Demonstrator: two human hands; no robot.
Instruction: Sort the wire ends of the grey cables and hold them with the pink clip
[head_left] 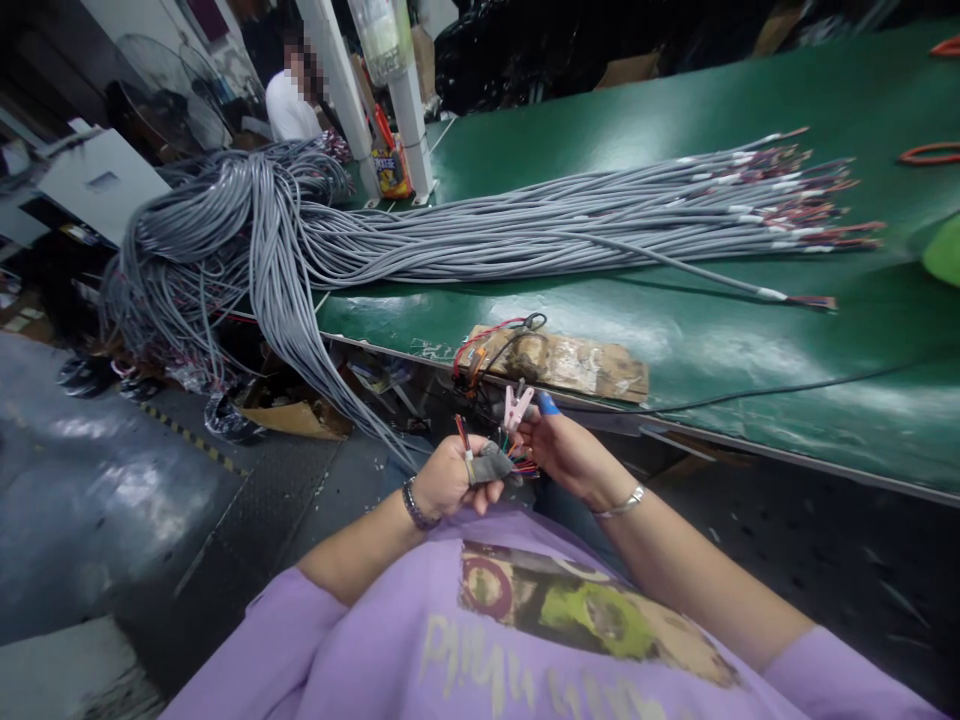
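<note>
Head view showed a bunch of coloured wires point(527, 468) low in the middle of the scene, just off the near edge of a green table point(720, 340). The left hand point(457, 478) was closed around them, its grey-wrapped thumb point(489, 467) laid across, and their tips stuck out to the right. A short cluster of dark and red wire ends point(462, 434) rose above the same fist. The right hand point(559, 448) was just beside the tips, fingers curled, one digit wearing a blue cover point(548, 404); whether it gripped anything I could not tell. A pink clip point(517, 408) was at its fingers, though contact was unclear.

Farther out, a worn wooden board point(600, 368) lay along the near table edge, with red and black leads point(535, 321) at its left end. Beyond it, a thick bundle of grey cables point(480, 235) stretched across the table, coloured ends to the right, one cable splayed nearer than the rest. On the left the cables drooped over the table's edge. A yellow packet point(392, 175) stood by a white post point(412, 130), and at far left was a person in a white top point(291, 108)
</note>
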